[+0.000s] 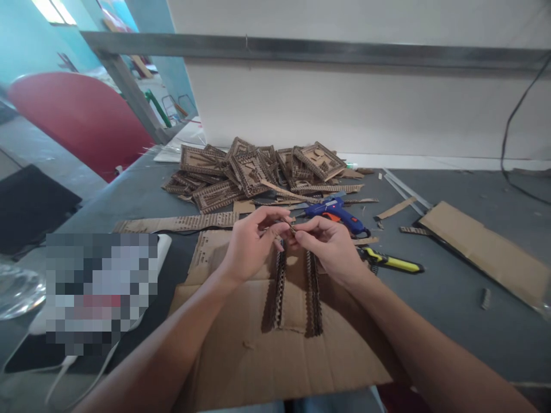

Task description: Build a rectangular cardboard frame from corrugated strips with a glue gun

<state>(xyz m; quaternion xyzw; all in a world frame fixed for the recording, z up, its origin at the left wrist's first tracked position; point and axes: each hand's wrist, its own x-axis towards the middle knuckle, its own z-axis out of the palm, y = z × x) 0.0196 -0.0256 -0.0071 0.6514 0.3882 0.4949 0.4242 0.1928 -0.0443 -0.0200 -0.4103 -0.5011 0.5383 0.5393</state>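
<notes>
My left hand [252, 244] and my right hand [331, 246] meet in the middle, fingertips pinched on a small piece of cardboard [292, 228]. Fingers cover most of that piece. Just below lies a narrow cardboard panel [296, 307] with corrugated strips standing along its two long sides; my hands hide its far end. Under the panel is a large flat cardboard sheet [232, 355]. A blue glue gun [333, 213] lies beyond my right hand, and a yellow and black utility knife [394, 263] rests to its right.
A heap of corrugated-edged cardboard pieces [253, 172] sits at the back. A long cardboard strip [181, 222] lies left. A cardboard box [486, 249] is at right. A white device [161, 252] with cables and a clear container [19, 292] stand at left, near a red chair [81, 115].
</notes>
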